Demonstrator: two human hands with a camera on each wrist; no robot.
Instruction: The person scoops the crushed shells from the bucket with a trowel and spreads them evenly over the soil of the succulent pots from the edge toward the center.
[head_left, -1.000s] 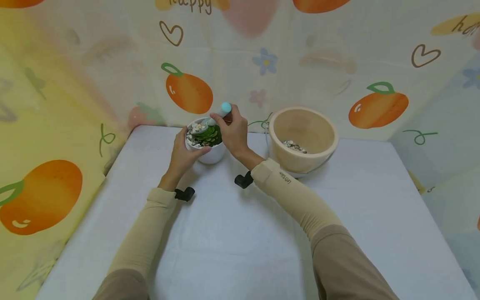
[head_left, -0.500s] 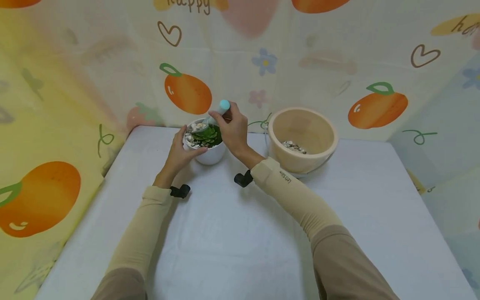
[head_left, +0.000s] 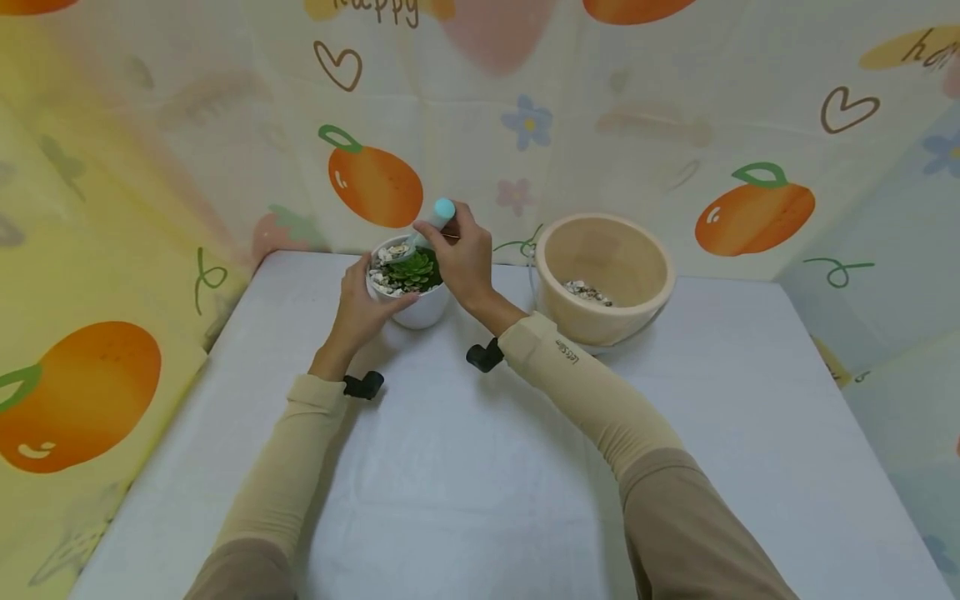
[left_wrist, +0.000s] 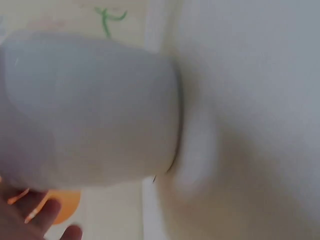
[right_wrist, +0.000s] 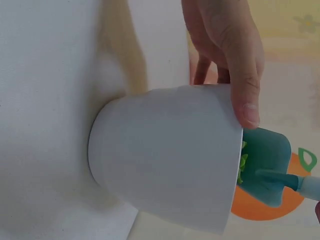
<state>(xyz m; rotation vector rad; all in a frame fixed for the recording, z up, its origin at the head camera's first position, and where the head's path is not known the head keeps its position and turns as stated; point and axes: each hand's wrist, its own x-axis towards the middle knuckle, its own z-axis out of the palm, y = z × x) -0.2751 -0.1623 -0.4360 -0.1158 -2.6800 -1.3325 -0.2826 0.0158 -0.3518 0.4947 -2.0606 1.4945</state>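
While a white-covered table [head_left: 450,467] fills most of the lower head view, a beige pot [head_left: 600,325] stands near its far edge, smaller white pot [head_left: 422,314] to its left. Left hand [head_left: 362,304], thumb apart from fingers, grips the white pot at its rim; right hand [head_left: 468,262], nearly closed, pinches a trowel [right_wrist: 272,152] by the handle. Blade over that pot's mouth, at the green plant [head_left: 415,271]. Pebbles [head_left: 384,283] beside plant, more inside beige pot.

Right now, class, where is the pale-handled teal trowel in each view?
Head: the teal trowel is left of centre, above mid-height, in the right hand.
Left wrist: not in it.
Right wrist: near the right edge, below mid-height.
Shared landmark: the tapered white plant pot.
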